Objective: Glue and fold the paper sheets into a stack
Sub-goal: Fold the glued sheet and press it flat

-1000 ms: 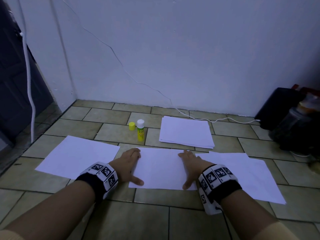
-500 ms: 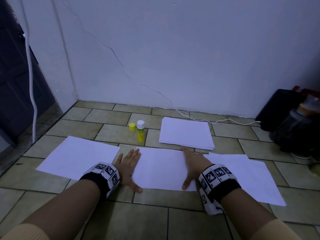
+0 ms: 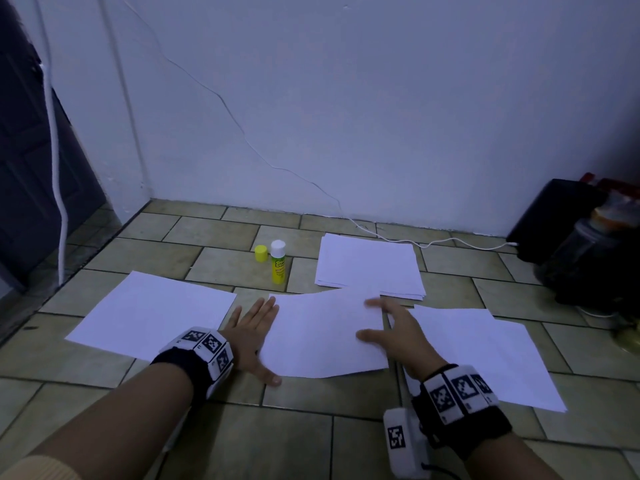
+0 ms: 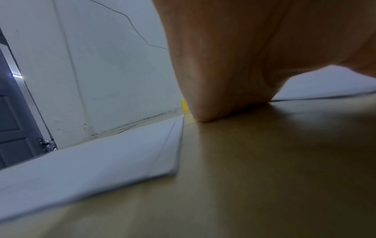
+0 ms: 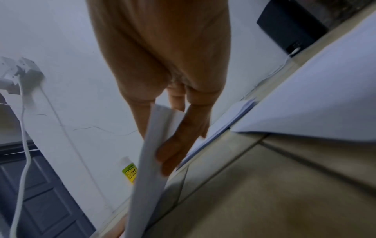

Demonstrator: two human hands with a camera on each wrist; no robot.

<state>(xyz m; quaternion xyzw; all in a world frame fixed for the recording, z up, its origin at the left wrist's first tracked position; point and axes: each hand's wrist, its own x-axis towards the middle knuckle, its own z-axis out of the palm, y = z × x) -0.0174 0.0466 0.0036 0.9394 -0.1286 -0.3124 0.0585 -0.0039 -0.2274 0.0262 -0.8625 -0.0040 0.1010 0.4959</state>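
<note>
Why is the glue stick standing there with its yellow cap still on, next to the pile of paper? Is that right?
Not quite. The glue stick does stand beside the pile of paper, but its yellow cap is off, sitting on the floor right next to it. The head view shows the stick's white top bare.

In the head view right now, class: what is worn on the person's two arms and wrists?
Each wrist carries a black band with white blocks bearing black-and-white square markers. A white marked camera box hangs below the right wrist. A pale yellowish sleeve cuff shows on the left arm.
</note>
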